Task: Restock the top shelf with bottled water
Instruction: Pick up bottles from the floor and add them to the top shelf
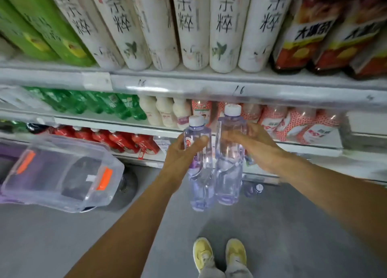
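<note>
I hold two clear water bottles with white caps upright in front of the shelves, side by side and touching. My left hand (184, 152) grips the left bottle (200, 179) near its purple label. My right hand (253, 145) is wrapped round the upper part of the right bottle (229, 173), which stands a little higher. Both bottles hang in the air above the grey floor. A further water bottle (254, 189) lies on the floor just right of them, under the lowest shelf.
The shelf edge (209, 82) above carries tall white tea bottles (192, 26), green bottles at left and red-labelled ones at right. Lower shelves hold green, white and red drinks. A clear plastic bin (60, 173) with orange latches sits at left. My yellow shoes (219, 254) stand below.
</note>
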Demonstrator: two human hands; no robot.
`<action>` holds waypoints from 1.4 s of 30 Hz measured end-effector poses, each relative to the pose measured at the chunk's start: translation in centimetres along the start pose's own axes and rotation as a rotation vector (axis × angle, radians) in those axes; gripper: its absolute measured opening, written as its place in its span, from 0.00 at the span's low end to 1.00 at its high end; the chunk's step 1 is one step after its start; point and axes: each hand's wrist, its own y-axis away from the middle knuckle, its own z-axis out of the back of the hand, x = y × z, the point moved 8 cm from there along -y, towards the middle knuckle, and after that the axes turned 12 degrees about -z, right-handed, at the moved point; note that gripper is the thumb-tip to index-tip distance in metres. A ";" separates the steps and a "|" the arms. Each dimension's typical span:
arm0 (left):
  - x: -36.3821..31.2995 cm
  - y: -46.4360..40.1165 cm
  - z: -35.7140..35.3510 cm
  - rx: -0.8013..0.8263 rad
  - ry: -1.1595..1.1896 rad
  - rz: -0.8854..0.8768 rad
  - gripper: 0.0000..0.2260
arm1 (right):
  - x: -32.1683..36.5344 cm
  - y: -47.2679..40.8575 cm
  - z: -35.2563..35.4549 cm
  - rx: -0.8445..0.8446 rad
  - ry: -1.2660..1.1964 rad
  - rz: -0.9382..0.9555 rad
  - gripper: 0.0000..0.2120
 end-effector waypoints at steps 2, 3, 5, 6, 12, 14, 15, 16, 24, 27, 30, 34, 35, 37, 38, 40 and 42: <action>-4.1 0.9 -0.5 0.011 0.034 0.009 0.17 | 3.5 2.5 0.4 0.002 -0.061 0.043 0.08; -6.0 1.2 -0.5 0.006 0.057 0.008 0.12 | 5.2 3.7 0.4 0.004 -0.085 0.058 0.09; -10.0 1.8 -0.8 0.004 0.114 0.002 0.19 | 8.4 5.9 0.2 0.023 -0.149 0.079 0.16; -11.9 2.0 -1.2 0.010 0.118 0.003 0.27 | 10.0 7.1 0.1 0.034 -0.187 0.090 0.22; -23.1 4.0 -2.0 0.074 0.123 -0.152 0.28 | 19.0 14.0 0.8 -0.001 -0.238 0.254 0.15; -26.2 4.5 -1.9 0.081 0.134 -0.195 0.28 | 22.0 16.1 1.3 -0.025 -0.221 0.329 0.22; -27.6 4.7 -1.8 0.086 0.136 -0.216 0.28 | 23.4 17.0 1.5 -0.039 -0.216 0.355 0.24; -28.9 4.8 -1.8 0.095 0.127 -0.238 0.28 | 24.7 17.9 1.8 -0.039 -0.217 0.383 0.25; -40.5 6.5 -3.4 0.123 0.070 -0.418 0.32 | 33.5 25.3 6.2 -0.143 -0.293 0.561 0.42; -45.1 7.2 -4.9 0.164 0.068 -0.504 0.28 | 37.2 29.0 7.8 -0.110 -0.235 0.698 0.35; -49.2 7.1 -6.3 0.149 0.055 -0.591 0.29 | 40.5 32.3 10.2 -0.112 -0.162 0.822 0.29; -54.6 6.9 -9.1 0.115 0.058 -0.667 0.35 | 44.6 36.4 14.3 -0.207 -0.102 0.928 0.22; -55.8 7.0 -9.8 0.106 0.069 -0.689 0.33 | 45.7 37.3 15.5 -0.239 -0.098 0.953 0.23; -58.0 6.7 -11.3 0.092 0.078 -0.728 0.34 | 48.0 39.6 17.7 -0.277 -0.091 1.026 0.19; -58.9 6.6 -12.1 0.092 0.071 -0.738 0.36 | 49.1 40.6 18.7 -0.292 -0.085 1.072 0.16; -60.6 6.4 -13.8 0.097 0.046 -0.760 0.33 | 51.3 42.3 21.2 -0.335 -0.124 1.142 0.10; -62.2 5.8 -15.1 0.085 0.028 -0.785 0.28 | 53.2 43.4 23.7 -0.387 -0.201 1.179 0.10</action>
